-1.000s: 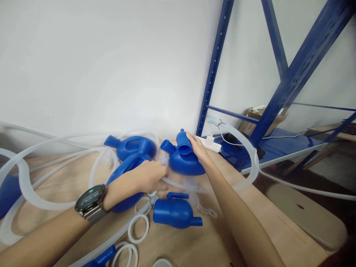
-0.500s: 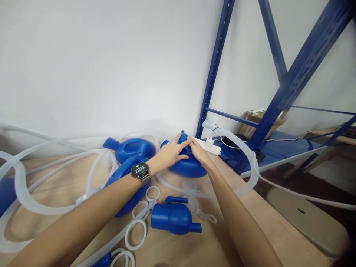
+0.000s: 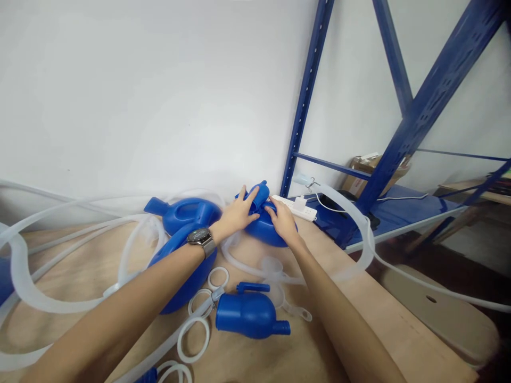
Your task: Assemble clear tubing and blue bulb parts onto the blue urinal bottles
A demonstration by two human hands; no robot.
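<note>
At the back of the table, my left hand (image 3: 236, 214) is closed round a small blue plastic fitting (image 3: 261, 196) with a rounded end and a narrow spout, tilted away. My right hand (image 3: 282, 219) curves over the right side of a bulbous blue plastic container (image 3: 265, 231) just below the fitting, gripping near its top. Whether the fitting touches the container's mouth is hidden by my fingers. Nearer me lies a similar blue fitting (image 3: 247, 315) on its side, with a spout and a side handle.
Blue containers (image 3: 191, 213) and looping translucent hoses (image 3: 56, 306) lie to the left. White rings (image 3: 194, 340) and a clear plastic cap with a tab (image 3: 297, 311) are in front. A white power strip (image 3: 301, 211), a blue rack (image 3: 305, 106) and a stool (image 3: 435, 314) are at right.
The blue fitting in my left hand has tipped and shifted slightly left. My right hand has drawn away from my left fingers, down onto the container's side.
</note>
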